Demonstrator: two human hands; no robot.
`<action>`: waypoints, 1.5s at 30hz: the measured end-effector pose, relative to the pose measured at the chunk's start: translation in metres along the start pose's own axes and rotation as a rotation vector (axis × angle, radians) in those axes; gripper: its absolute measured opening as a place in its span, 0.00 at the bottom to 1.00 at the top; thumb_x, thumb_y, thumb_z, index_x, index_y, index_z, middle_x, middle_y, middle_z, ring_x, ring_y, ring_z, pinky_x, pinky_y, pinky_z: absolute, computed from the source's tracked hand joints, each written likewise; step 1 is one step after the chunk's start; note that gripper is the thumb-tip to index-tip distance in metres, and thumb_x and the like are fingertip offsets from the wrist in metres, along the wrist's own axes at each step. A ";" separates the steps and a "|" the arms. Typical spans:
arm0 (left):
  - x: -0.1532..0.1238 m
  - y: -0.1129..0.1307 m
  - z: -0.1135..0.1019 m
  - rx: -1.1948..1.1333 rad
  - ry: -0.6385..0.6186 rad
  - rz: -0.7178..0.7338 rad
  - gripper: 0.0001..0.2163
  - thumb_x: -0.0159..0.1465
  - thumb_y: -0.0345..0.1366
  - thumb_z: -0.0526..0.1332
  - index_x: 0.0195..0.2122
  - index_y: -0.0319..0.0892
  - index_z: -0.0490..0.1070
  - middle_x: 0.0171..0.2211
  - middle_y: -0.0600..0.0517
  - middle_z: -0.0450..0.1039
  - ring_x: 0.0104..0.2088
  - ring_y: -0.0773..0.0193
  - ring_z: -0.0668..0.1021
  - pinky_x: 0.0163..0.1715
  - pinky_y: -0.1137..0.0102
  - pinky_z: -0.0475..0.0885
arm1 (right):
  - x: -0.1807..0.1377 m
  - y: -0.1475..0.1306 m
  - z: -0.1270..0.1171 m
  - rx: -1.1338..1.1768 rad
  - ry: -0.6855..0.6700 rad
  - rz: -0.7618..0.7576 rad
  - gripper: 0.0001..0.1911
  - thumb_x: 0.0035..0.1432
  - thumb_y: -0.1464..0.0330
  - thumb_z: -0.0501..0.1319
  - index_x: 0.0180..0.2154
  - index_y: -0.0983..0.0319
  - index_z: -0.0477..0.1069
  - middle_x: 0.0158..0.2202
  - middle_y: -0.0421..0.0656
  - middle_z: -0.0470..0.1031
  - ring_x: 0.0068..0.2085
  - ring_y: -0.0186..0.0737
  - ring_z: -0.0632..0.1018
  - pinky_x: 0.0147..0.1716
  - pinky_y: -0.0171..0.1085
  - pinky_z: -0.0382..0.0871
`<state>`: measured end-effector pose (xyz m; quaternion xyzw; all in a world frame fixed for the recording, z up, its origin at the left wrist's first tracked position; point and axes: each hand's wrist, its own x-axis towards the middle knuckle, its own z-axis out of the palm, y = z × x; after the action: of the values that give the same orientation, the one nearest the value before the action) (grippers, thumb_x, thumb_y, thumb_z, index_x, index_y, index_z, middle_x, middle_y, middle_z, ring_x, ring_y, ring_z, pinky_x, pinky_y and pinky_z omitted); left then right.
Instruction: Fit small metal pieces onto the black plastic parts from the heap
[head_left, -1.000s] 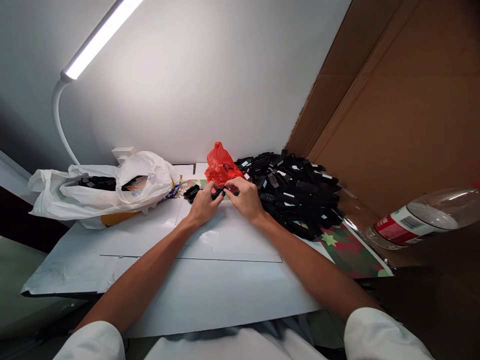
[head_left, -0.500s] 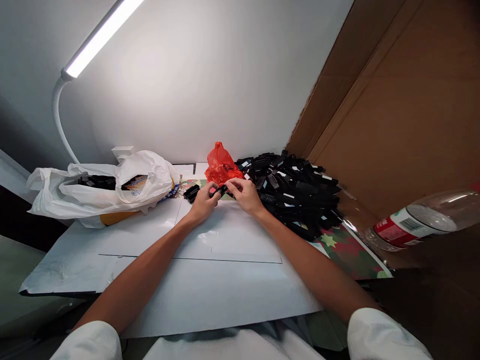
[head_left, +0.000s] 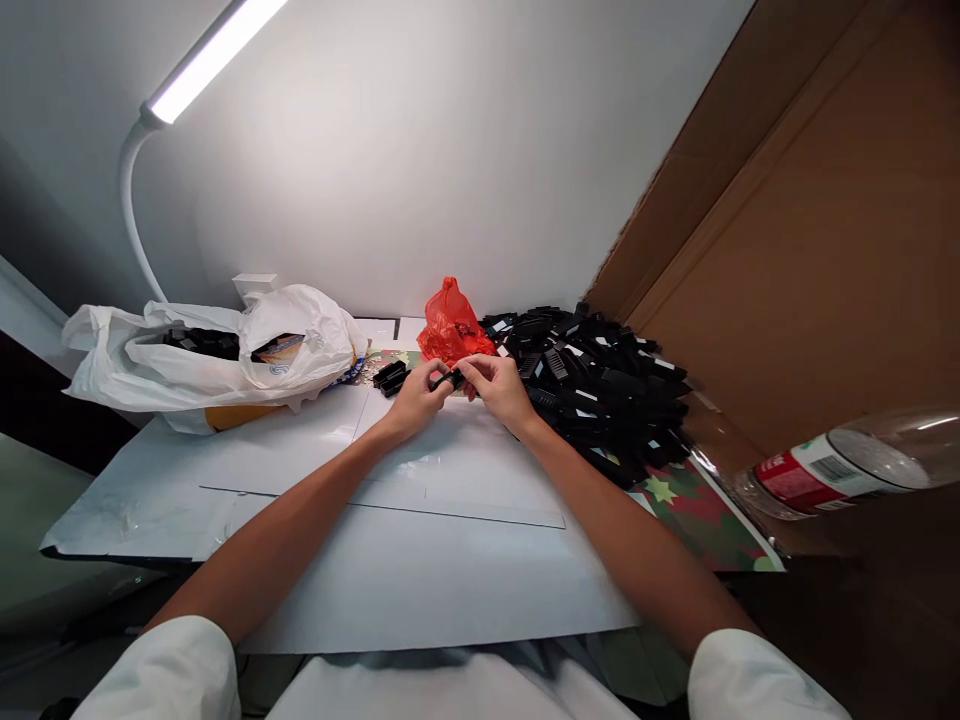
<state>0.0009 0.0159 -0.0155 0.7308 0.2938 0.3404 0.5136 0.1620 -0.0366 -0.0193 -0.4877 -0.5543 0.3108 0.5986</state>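
Observation:
Between my two hands is a small black plastic piece [head_left: 448, 380], mostly covered by my fingers. My left hand [head_left: 418, 398] grips its left end with thumb and fingers closed. On its right end, my right hand [head_left: 495, 388] pinches with the fingertips. Just left of my left hand, a few black plastic pieces [head_left: 390, 377] lie together on the table. Behind my hands stands a crumpled red plastic bag [head_left: 452, 325]. A large heap of black plastic pieces [head_left: 592, 385], some with white labels, spreads to the right of my right hand.
White sheets cover the table [head_left: 442, 580]. At the left sits a white plastic bag [head_left: 202, 370] with black pieces inside, under a lit lamp [head_left: 217, 60]. A clear bottle [head_left: 832, 470] with a red label lies right, beside a cardboard panel [head_left: 810, 220].
The view has tilted and shifted slightly. Both hands stay together on the black piece, with the fingers a little repositioned.

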 end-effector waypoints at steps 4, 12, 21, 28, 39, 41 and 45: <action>-0.001 -0.001 0.001 0.083 0.019 0.058 0.06 0.59 0.38 0.61 0.33 0.44 0.65 0.19 0.60 0.63 0.20 0.69 0.64 0.23 0.72 0.57 | -0.001 0.001 0.001 -0.009 0.026 0.023 0.29 0.53 0.42 0.70 0.33 0.63 0.81 0.23 0.43 0.78 0.21 0.38 0.76 0.20 0.37 0.74; -0.002 0.004 -0.002 -0.235 -0.174 -0.111 0.14 0.63 0.49 0.64 0.37 0.46 0.63 0.18 0.63 0.55 0.16 0.72 0.56 0.18 0.75 0.49 | 0.001 0.002 -0.001 0.010 0.028 0.026 0.30 0.54 0.39 0.68 0.32 0.62 0.79 0.20 0.40 0.74 0.20 0.35 0.72 0.20 0.36 0.72; -0.002 0.011 -0.010 -0.307 -0.266 -0.183 0.24 0.59 0.61 0.67 0.41 0.47 0.66 0.21 0.58 0.66 0.14 0.71 0.62 0.13 0.76 0.49 | 0.005 -0.005 0.001 -0.017 0.057 0.044 0.33 0.53 0.36 0.64 0.33 0.60 0.77 0.20 0.36 0.66 0.20 0.34 0.66 0.17 0.35 0.63; 0.017 -0.005 -0.014 -0.334 -0.266 -0.147 0.24 0.59 0.62 0.68 0.36 0.46 0.70 0.20 0.60 0.56 0.16 0.74 0.53 0.14 0.77 0.44 | 0.014 -0.002 0.001 0.029 -0.036 0.028 0.31 0.56 0.38 0.64 0.38 0.60 0.77 0.23 0.36 0.70 0.22 0.34 0.69 0.19 0.33 0.65; 0.014 0.001 -0.014 -0.214 -0.155 -0.098 0.18 0.60 0.52 0.69 0.35 0.41 0.71 0.19 0.60 0.56 0.17 0.74 0.54 0.16 0.76 0.47 | 0.009 -0.004 0.003 0.059 -0.065 0.025 0.39 0.60 0.34 0.57 0.33 0.65 0.82 0.21 0.38 0.68 0.20 0.31 0.68 0.18 0.33 0.64; 0.011 0.008 -0.011 -0.215 -0.082 -0.089 0.18 0.58 0.50 0.71 0.31 0.42 0.68 0.19 0.60 0.57 0.17 0.75 0.55 0.16 0.76 0.49 | 0.007 -0.006 0.004 0.039 -0.096 -0.006 0.36 0.61 0.38 0.60 0.39 0.65 0.83 0.22 0.37 0.68 0.20 0.31 0.68 0.20 0.33 0.64; 0.006 0.021 -0.009 -0.256 -0.013 -0.084 0.19 0.56 0.49 0.72 0.31 0.43 0.66 0.18 0.61 0.57 0.17 0.75 0.55 0.15 0.77 0.49 | 0.006 -0.008 0.008 0.038 -0.116 0.011 0.35 0.61 0.41 0.62 0.47 0.65 0.83 0.23 0.37 0.69 0.22 0.32 0.70 0.22 0.34 0.67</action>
<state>-0.0006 0.0192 0.0075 0.6485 0.2749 0.3488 0.6183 0.1537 -0.0323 -0.0101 -0.4603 -0.5793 0.3523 0.5731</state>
